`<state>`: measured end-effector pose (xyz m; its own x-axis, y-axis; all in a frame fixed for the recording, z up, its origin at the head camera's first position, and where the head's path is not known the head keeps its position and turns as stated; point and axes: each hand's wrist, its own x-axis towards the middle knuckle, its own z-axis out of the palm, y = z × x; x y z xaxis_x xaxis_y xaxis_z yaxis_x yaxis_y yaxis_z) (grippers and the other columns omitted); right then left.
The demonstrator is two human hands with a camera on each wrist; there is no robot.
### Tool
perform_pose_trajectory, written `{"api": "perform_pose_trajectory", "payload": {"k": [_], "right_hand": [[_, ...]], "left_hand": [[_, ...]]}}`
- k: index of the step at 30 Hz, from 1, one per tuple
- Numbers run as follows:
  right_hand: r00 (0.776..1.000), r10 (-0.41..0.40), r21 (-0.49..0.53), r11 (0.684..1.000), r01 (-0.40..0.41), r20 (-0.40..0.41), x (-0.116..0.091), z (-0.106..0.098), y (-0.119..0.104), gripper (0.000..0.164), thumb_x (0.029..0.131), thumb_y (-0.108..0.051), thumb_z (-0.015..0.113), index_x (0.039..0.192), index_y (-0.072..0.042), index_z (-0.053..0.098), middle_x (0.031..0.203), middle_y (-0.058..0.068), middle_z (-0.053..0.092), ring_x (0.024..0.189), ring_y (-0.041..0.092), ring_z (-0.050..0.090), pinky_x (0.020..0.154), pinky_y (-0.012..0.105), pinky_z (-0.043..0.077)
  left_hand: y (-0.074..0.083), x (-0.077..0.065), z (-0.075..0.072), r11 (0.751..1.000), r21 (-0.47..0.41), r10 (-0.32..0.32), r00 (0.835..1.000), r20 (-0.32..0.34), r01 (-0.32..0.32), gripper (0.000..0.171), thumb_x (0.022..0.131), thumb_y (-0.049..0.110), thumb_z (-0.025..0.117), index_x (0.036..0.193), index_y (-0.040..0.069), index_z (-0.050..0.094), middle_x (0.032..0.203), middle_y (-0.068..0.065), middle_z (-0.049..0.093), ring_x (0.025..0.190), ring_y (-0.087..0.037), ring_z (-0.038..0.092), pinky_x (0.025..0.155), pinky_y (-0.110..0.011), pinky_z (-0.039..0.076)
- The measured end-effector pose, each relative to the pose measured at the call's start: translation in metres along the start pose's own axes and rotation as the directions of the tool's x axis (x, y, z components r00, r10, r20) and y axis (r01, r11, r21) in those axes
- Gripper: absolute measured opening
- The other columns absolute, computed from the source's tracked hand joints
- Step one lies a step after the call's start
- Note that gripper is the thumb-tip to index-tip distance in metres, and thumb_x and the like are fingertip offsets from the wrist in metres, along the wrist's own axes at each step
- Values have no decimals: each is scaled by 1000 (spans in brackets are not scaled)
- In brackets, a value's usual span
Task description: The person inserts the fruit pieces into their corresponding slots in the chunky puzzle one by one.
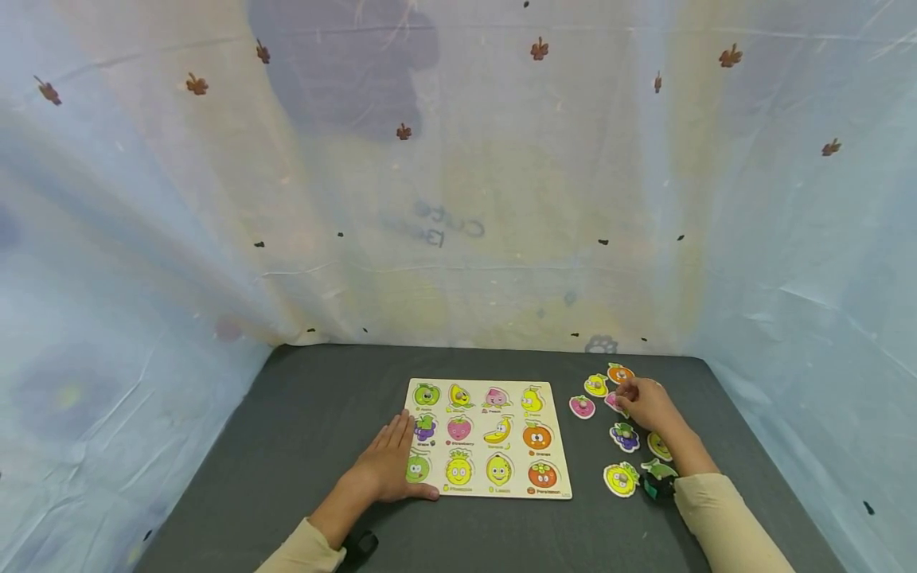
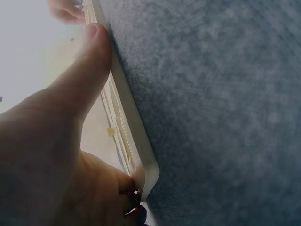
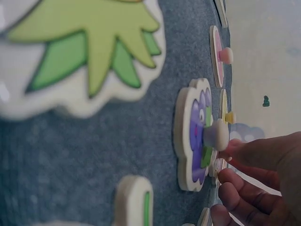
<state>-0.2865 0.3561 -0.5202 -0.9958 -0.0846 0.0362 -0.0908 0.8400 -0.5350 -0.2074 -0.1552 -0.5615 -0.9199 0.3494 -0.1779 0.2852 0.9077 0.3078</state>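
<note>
A wooden fruit puzzle board [image 1: 478, 442] lies flat, printed with rows of labelled fruits. My left hand [image 1: 390, 461] rests on its left edge with straight fingers; in the left wrist view the thumb [image 2: 96, 52] lies along the board's near edge. To the right of the board, my right hand [image 1: 648, 404] pinches a pink puzzle piece [image 1: 614, 402] between thumb and fingertips. That piece's knob is hidden by the fingers. Closest to this hand in the right wrist view stands the grape piece [image 3: 195, 136] with its round knob.
Around the right hand lie an orange piece [image 1: 620, 373], a yellow piece [image 1: 595, 386], another pink piece [image 1: 583, 407] and a pineapple piece [image 1: 620, 480]. Another yellow piece [image 1: 659, 447] is partly under the right forearm. A printed curtain [image 1: 458, 278] encloses the dark table [image 1: 301, 430].
</note>
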Motion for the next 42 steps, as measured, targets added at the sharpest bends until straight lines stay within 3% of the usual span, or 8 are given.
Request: {"api": "perform_pose_trajectory", "payload": {"k": [20,29,35,42], "right_hand": [[1000,-11,-36,999,11,8,-2,1,0,13,103,-9,71,105,5,70,88,10,64,78,23,58,69,39,49],[1000,7,-44,999,-7,-3,-4,-1,-1,14,104,-10,71,105,4,70,88,10,64,78,23,58,69,39,48],[999,-29,-44,999,28,-32,-4,0,-4,17,103,-13,73,104,3,70,89,10,66,80,23,61,71,42,51],[996,-73,-26,997,72,-48,-5,5,-11,18,102,-14,74,105,3,70,88,10,68,78,23,64,69,42,54]], "left_hand": [[-1,0,2,1000,-11,12,1000,-19,-12,143,73,79,84,168,-6,19,177,-25,12,164,-43,15,132,-57,19],[8,-8,-9,1000,-24,9,1000,-1,-9,142,75,78,83,168,-7,18,177,-26,12,164,-43,14,133,-57,17],[16,-12,-17,1000,-16,-6,1000,8,6,140,76,75,85,167,-8,20,176,-26,14,164,-43,16,132,-57,19],[14,-12,-14,1000,-8,-3,1000,1,3,140,77,78,82,168,-6,17,178,-25,11,164,-42,14,133,-56,17]]}}
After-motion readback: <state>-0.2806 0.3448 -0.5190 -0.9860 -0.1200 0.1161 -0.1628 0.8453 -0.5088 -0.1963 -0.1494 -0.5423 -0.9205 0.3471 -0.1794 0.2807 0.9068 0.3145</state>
